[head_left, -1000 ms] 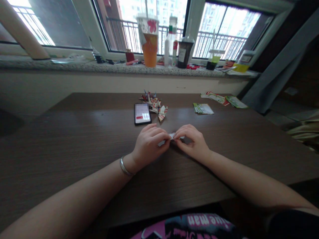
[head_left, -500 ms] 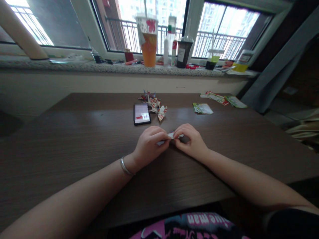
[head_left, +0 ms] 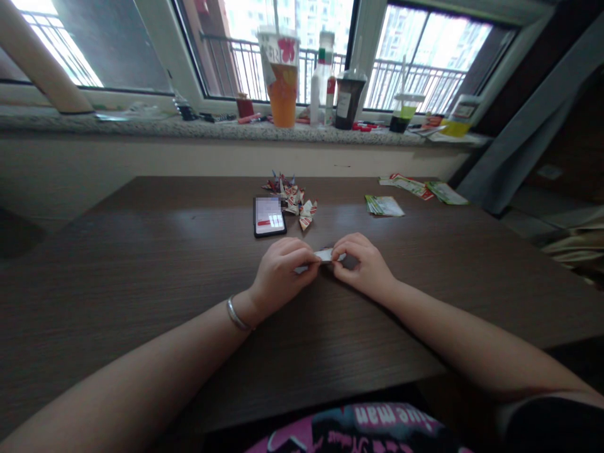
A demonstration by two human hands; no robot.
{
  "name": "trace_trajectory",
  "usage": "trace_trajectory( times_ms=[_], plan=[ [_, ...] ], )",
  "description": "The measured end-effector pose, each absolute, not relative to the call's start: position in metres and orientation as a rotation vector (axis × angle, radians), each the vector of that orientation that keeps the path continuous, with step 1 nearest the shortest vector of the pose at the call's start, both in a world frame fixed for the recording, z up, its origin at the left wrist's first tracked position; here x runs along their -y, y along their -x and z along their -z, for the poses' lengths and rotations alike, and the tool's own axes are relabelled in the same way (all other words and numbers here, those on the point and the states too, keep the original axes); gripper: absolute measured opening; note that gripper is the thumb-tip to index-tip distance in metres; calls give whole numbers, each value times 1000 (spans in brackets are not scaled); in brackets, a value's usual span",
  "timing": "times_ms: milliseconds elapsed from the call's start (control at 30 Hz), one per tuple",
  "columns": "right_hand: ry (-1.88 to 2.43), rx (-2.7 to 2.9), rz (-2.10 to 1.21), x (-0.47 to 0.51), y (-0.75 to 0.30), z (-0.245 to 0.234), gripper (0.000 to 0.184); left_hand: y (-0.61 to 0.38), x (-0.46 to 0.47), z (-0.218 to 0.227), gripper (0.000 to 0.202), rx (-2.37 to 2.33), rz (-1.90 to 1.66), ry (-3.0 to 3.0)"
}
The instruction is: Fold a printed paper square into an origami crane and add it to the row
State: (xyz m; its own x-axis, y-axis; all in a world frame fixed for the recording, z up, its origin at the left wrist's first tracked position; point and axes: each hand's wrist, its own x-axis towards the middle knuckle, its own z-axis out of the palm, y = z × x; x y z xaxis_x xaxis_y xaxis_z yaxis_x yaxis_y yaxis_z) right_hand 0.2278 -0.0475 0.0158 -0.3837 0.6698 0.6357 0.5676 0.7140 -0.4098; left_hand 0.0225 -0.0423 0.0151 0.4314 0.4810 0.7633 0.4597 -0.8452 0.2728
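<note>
Though small, paper (head_left: 324, 255) between hands (head_left: 285, 267) (head_left: 362, 263)

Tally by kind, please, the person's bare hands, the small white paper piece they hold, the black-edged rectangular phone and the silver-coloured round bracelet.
Bare left hand and bare right hand: 2
White paper piece: 1
Rectangular phone: 1
Silver-coloured bracelet: 1
Total: 5

At the frame's top centre, an orange drink (head_left: 284, 94) and a dark cup (head_left: 348, 104) are supported by a speckled windowsill (head_left: 212, 128).
</note>
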Motion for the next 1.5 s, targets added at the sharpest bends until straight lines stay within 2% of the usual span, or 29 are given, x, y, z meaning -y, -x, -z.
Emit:
trace_trajectory(
  times_ms=[667, 1000, 1400, 1500],
  plan=[
    [874, 2219, 119, 44, -236, -16, 8, -15, 37, -17, 4, -725, -1433, -2844],
    [918, 2105, 74, 47, -237, -14, 10, -13, 34, -14, 5, -789, -1496, -2812],
    [861, 2170, 96, 47, -237, -15, 8, -8, 32, -14, 2, -764, -1353, -2909],
    [859, 2164, 132, 46, -239, -15, 7, -3, 26, -13, 8, -780, -1266, -2958]
  ],
)
